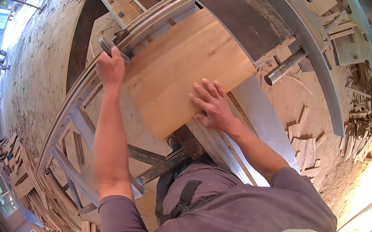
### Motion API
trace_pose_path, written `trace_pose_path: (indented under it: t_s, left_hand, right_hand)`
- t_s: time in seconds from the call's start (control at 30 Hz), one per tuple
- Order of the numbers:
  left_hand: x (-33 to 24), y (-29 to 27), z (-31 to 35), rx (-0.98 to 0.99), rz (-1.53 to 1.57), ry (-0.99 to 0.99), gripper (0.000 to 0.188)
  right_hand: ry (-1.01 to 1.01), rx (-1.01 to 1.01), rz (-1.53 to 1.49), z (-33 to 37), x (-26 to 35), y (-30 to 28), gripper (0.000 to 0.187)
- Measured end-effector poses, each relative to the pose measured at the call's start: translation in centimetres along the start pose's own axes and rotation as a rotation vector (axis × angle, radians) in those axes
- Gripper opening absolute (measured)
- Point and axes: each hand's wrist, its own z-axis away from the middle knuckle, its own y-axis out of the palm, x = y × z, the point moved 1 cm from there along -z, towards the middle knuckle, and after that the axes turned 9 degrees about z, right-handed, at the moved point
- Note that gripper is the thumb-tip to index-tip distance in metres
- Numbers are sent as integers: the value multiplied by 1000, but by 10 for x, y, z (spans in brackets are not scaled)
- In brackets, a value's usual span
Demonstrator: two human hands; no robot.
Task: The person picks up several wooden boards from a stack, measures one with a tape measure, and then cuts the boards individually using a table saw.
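A wide, light wooden board (181, 62) lies flat across a sliding-table saw, its far side close to the metal fence (167, 9). My right hand (215, 107) rests on the board's near edge, fingers laid out over the top and the thumb by the edge. At the board's far left corner my left hand (110, 68) is closed around a rounded grey metal handle (106, 45) beside the fence. The left fingertips are partly hidden. Under my right forearm runs the pale metal table (260, 111) with a long slot.
A dark machine top (252, 8) dusted with sawdust lies beyond the board. To the right are a curved metal rail (314, 57) and a protruding metal bar (285, 66). Offcuts (305, 147) litter the floor right; stacked wood strips (41, 191) stand left. An open frame (73, 170) supports the left side.
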Motion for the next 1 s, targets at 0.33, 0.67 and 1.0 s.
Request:
trace_pose_path:
  t_s: [0.33, 0.67, 1.0]
  left_hand:
    - [40, -15, 38, 229, 651, -173, 43]
    - [101, 28, 130, 370, 1344, -836, 49]
    - [102, 34, 127, 280, 1181, -775, 31]
  right_hand:
    - [6, -28, 39, -36, -7, 12, 71]
    - [-23, -44, 60, -39, -4, 11, 70]
    - [-41, -29, 75, -39, -7, 15, 69]
